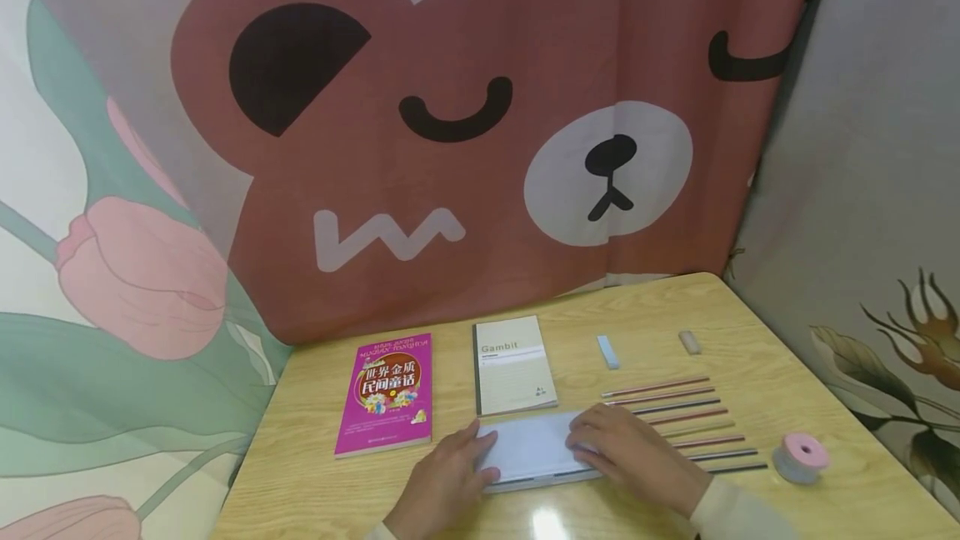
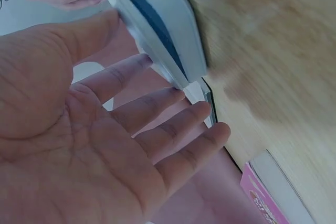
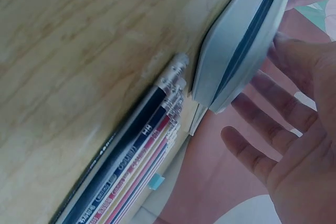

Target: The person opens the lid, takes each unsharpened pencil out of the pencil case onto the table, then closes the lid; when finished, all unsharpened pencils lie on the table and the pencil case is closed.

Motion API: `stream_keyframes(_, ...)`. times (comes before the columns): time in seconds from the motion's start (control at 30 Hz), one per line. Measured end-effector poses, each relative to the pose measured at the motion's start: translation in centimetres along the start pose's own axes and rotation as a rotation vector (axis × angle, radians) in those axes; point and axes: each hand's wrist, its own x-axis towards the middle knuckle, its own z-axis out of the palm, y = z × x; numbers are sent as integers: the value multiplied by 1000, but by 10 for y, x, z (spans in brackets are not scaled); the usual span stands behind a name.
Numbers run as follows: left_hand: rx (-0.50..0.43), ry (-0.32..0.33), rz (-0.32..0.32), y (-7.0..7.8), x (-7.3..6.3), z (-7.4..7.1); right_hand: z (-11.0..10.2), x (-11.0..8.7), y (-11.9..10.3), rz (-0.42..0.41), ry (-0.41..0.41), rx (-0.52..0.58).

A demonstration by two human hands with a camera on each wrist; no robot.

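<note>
A pale blue-white zippered pencil case lies flat near the front of the table. A dark band runs along its side, with a small pull near one end. My left hand touches the case's left end, its fingers stretched out in the left wrist view and the tips at the upper edge. On the right end my right hand rests its fingertips on the top. In the right wrist view those fingers look loosely extended. Just right of that hand, several pencils lie side by side in a row.
A pink book lies at the left, and a Gambit notebook sits just behind the case. Farther right are a light blue block and a small brownish block. A pink-topped spool stands beyond the pencils. Curtains rise behind the table.
</note>
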Motion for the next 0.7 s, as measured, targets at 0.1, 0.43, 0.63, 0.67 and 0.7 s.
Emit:
stream_keyframes(0.1, 33, 11, 9, -1, 0, 3, 1, 0, 0, 6, 1, 23)
stream_keyframes(0.43, 51, 48, 34, -3, 1, 8, 10, -3, 1, -8, 53, 58)
stream_keyframes(0.63, 74, 46, 29, -4, 1, 11, 14, -3, 1, -7, 57, 23)
stream_keyframes(0.67, 76, 50, 31, -4, 0, 12, 14, -3, 1, -7, 59, 21)
stream_keyframes(0.7, 78, 55, 35, -4, 0, 11, 14, -3, 1, -10, 64, 22)
